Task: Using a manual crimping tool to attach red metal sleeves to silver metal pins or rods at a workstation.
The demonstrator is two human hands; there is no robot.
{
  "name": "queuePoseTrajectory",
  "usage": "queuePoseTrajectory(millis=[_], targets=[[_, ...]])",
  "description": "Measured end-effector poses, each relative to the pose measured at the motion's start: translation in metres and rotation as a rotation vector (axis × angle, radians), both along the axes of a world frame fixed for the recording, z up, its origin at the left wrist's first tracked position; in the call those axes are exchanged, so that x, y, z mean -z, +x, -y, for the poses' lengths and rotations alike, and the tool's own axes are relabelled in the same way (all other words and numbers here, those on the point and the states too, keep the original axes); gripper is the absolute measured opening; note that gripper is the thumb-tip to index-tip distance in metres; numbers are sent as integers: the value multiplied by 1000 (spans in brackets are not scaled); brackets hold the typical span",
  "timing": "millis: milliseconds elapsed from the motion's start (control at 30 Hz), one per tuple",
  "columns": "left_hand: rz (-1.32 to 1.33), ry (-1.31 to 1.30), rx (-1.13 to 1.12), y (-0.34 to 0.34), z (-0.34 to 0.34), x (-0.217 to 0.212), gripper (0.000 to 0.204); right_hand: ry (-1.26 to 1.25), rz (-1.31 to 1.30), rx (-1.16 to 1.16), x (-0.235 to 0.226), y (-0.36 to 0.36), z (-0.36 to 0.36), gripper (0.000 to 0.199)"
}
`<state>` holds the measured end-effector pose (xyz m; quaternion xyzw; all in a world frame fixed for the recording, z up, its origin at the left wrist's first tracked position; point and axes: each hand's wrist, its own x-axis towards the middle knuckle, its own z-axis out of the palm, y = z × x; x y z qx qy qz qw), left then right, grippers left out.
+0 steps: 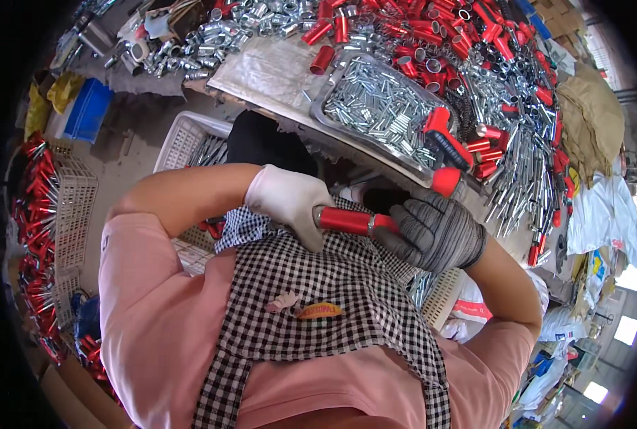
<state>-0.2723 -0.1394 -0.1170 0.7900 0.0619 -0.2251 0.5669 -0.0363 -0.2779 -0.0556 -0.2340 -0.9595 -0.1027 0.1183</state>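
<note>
Across the front of my checked apron lies a red metal tube (345,221) with a silvery ring near its right end. My left hand (290,200), in a white glove, is closed around its left end. A grey striped glove covers my right hand (438,230), whose fingers wrap the red piece (384,224) at the tube's right end. Just beyond my right hand shows a rounded red part (446,181); I cannot tell whether it is held or lying on the bench edge. A red-and-black pistol-shaped handle (445,136) rests on the rim of the metal tray.
Ahead, the bench carries a tray of short metal pins (382,100), piled red tubes (425,43), silvery fittings (247,32) and long rods (515,182). White plastic baskets (75,207) stand left, heaped with red-handled pieces (36,236). A blue bin (88,111) sits behind them.
</note>
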Motion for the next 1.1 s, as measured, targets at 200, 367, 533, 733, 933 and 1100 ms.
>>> queuePoseTrajectory(millis=[200, 367, 533, 733, 933, 1100], targets=[[-20, 25, 78, 1, 3, -4, 29, -69, 7, -12, 13, -5, 11, 37], [474, 1240, -109, -1, -9, -21, 21, -2102, -1593, 964, 40, -18, 14, 53], [601, 1309, -221, 8, -25, -42, 16, -1763, -1693, 709, 37, -15, 15, 59], [192, 813, -105, 9, -12, -40, 31, -29, -147, 197, 14, 1, -5, 45], [-4, 412, 29, 20, -14, -39, 34, -48, -73, 159, 9, 8, -2, 40], [257, 988, -112, 14, -19, -32, 22, -608, -673, 723, 43, -15, 10, 41]])
